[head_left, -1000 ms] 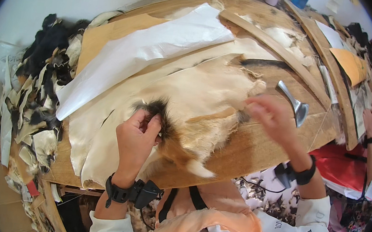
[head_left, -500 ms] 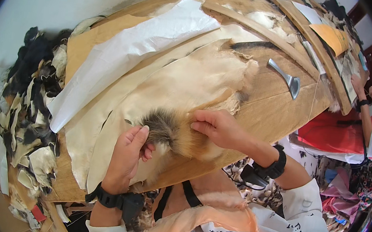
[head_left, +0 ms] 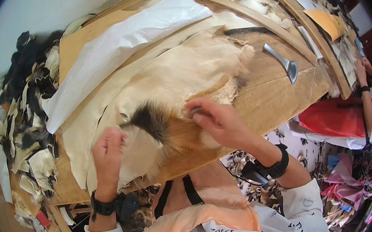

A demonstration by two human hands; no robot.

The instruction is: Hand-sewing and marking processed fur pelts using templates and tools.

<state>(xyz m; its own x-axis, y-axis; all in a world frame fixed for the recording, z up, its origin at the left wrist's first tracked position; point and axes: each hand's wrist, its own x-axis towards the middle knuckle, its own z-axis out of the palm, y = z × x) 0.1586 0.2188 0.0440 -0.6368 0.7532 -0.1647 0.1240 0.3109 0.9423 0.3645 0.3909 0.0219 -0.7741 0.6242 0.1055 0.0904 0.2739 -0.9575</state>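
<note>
A fur piece [head_left: 170, 128] with a dark tip and tawny, long hair lies on pale skins [head_left: 175, 69]. My right hand [head_left: 206, 116] pinches its upper right part, fingers bent. My left hand [head_left: 109, 146], slightly blurred, has its fingers curled just left of the fur, over the lower pale skins; what it holds, if anything, I cannot make out. A silver metal tool [head_left: 288, 68] with a flared end lies on the wooden board [head_left: 279, 103] beyond my right hand. A long white sheet [head_left: 120, 44] lies along the back of the skins.
A heap of black and cream scraps [head_left: 25, 116] is at the left by the wall. Wooden strips [head_left: 270, 22] and an orange card [head_left: 325, 24] lie at the back right. A co-worker's hands [head_left: 364, 72] are at the far right, above red fabric [head_left: 332, 119]. More scraps cover the floor [head_left: 284, 141].
My right hand came leftward onto the fur and has stayed there. My left hand has moved down and left, off the dark part of the fur it was gripping. The view has shifted.
</note>
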